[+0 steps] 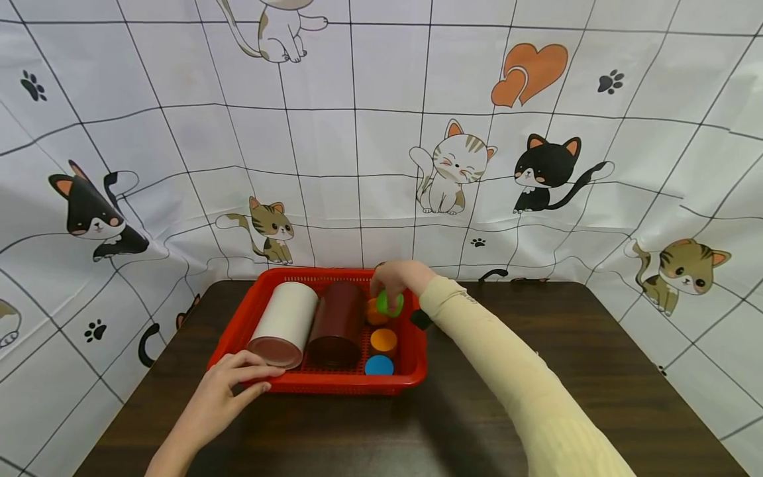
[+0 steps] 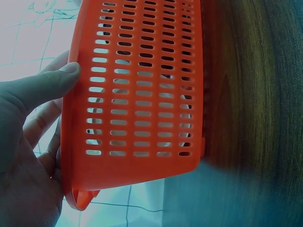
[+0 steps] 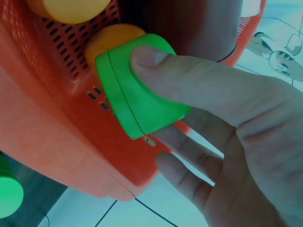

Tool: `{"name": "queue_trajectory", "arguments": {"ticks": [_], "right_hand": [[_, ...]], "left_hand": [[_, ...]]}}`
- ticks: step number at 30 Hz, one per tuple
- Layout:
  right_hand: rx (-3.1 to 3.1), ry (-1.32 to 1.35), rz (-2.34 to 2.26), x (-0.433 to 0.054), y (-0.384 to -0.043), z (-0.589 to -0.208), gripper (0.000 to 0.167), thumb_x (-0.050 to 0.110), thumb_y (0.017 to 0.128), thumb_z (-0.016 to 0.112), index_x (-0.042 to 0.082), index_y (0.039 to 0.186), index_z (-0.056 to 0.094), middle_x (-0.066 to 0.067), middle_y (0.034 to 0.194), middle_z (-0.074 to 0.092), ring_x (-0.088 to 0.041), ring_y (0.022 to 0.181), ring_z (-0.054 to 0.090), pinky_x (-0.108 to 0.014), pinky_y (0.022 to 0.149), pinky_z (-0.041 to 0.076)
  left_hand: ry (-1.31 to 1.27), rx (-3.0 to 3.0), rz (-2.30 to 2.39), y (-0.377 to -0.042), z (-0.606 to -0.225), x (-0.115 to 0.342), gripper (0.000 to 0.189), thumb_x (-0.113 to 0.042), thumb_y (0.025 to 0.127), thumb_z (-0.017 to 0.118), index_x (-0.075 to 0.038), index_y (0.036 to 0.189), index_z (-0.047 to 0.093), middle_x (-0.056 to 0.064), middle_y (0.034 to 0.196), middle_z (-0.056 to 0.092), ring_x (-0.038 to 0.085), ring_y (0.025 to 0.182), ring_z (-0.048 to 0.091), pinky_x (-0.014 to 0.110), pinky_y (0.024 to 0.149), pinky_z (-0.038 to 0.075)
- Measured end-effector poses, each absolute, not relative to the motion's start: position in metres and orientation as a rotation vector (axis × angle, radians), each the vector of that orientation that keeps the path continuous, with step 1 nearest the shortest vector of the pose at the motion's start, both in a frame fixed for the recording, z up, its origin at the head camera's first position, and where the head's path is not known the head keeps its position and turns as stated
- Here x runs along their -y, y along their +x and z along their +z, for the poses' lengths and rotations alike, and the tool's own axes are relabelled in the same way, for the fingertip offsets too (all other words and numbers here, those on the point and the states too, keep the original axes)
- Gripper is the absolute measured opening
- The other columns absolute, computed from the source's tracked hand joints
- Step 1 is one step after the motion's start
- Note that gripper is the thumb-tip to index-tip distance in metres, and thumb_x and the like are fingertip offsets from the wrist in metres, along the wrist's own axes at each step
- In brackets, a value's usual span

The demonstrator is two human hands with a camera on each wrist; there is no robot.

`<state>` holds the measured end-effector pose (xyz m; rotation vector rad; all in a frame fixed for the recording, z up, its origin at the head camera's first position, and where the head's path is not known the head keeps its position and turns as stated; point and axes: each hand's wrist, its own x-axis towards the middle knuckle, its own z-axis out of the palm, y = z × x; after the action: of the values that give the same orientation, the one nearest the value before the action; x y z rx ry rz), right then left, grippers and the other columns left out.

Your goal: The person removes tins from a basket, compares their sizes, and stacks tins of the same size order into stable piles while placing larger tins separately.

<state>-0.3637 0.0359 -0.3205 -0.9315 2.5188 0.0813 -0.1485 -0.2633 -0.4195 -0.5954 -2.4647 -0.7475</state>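
My left hand (image 1: 223,394) grips the near left rim of a red plastic basket (image 1: 334,383). In the left wrist view its thumb lies on the outside of the rim, with the other fingers behind it. At the basket's far right, my right hand (image 1: 398,278) holds a small green plastic piece (image 3: 142,90) with rounded sides and a seam, the thumb pressed on its face. An orange round piece (image 3: 106,40) lies just beside it. Nearer in the basket are another orange piece (image 1: 384,342) and a blue round piece (image 1: 379,365).
A white cylinder (image 1: 289,315) and a dark brown cylinder (image 1: 338,321) lie side by side in the basket's left and middle. Outside it, a green cylindrical piece (image 3: 9,194) stands on the dark wooden table (image 1: 512,417). A cat-print sheet (image 1: 381,152) hangs behind.
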Motion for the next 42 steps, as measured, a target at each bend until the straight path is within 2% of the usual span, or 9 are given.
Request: {"name": "queue_trajectory", "arguments": {"ticks": [6, 13, 19, 29, 37, 42], "right_hand": [[-2.498, -1.003, 0.023, -0.041, -0.363, -0.318, 0.052, 0.011, 0.086, 0.077, 0.013, 0.135, 0.061, -0.005, 0.140, 0.060, -0.022, 0.133, 0.053, -0.035, 0.106, 0.047], [-2.544, -1.091, -0.006, -0.052, -0.365, -0.315, 0.051, 0.011, 0.083, 0.078, 0.014, 0.132, 0.063, -0.004, 0.138, 0.061, -0.022, 0.126, 0.055, -0.033, 0.102, 0.049], [-2.556, -1.096, -0.009, -0.062, -0.364, -0.311, 0.056, 0.007, 0.084, 0.074, 0.018, 0.137, 0.059, -0.003, 0.142, 0.058, -0.021, 0.131, 0.051, -0.034, 0.102, 0.047], [-2.566, -1.177, -0.027, -0.072, -0.364, -0.307, 0.056, 0.007, 0.084, 0.071, 0.019, 0.137, 0.060, -0.006, 0.148, 0.051, -0.026, 0.132, 0.047, -0.039, 0.104, 0.046], [-2.601, -1.219, -0.046, -0.081, -0.362, -0.303, 0.053, 0.011, 0.082, 0.073, 0.018, 0.133, 0.062, -0.008, 0.145, 0.051, -0.026, 0.117, 0.050, -0.036, 0.091, 0.046], [-2.608, -1.267, -0.159, -0.088, -0.361, -0.302, 0.050, 0.008, 0.081, 0.073, 0.016, 0.130, 0.063, -0.008, 0.139, 0.056, -0.025, 0.114, 0.053, -0.036, 0.091, 0.047]], "left_hand": [[-0.600, 2.462, -0.751, -0.149, -0.420, 0.263, 0.046, -0.002, 0.067, 0.086, -0.032, 0.101, 0.078, -0.019, 0.095, 0.061, -0.002, 0.090, 0.048, 0.024, 0.072, 0.047], [-0.596, 2.468, -0.756, -0.149, -0.419, 0.264, 0.046, -0.002, 0.067, 0.086, -0.033, 0.102, 0.077, -0.020, 0.095, 0.061, -0.003, 0.090, 0.048, 0.023, 0.072, 0.047], [-0.586, 2.475, -0.752, -0.149, -0.418, 0.264, 0.048, -0.003, 0.067, 0.086, -0.034, 0.102, 0.077, -0.020, 0.096, 0.061, -0.003, 0.090, 0.048, 0.024, 0.073, 0.047], [-0.582, 2.477, -0.750, -0.149, -0.419, 0.264, 0.048, -0.002, 0.067, 0.086, -0.034, 0.101, 0.077, -0.020, 0.095, 0.061, -0.003, 0.090, 0.048, 0.024, 0.073, 0.047], [-0.583, 2.482, -0.753, -0.150, -0.420, 0.265, 0.047, -0.003, 0.068, 0.086, -0.035, 0.101, 0.077, -0.020, 0.095, 0.060, -0.003, 0.090, 0.047, 0.023, 0.072, 0.047], [-0.573, 2.488, -0.744, -0.150, -0.420, 0.264, 0.047, -0.003, 0.067, 0.086, -0.035, 0.101, 0.077, -0.020, 0.095, 0.060, -0.003, 0.090, 0.047, 0.023, 0.072, 0.047]]}}
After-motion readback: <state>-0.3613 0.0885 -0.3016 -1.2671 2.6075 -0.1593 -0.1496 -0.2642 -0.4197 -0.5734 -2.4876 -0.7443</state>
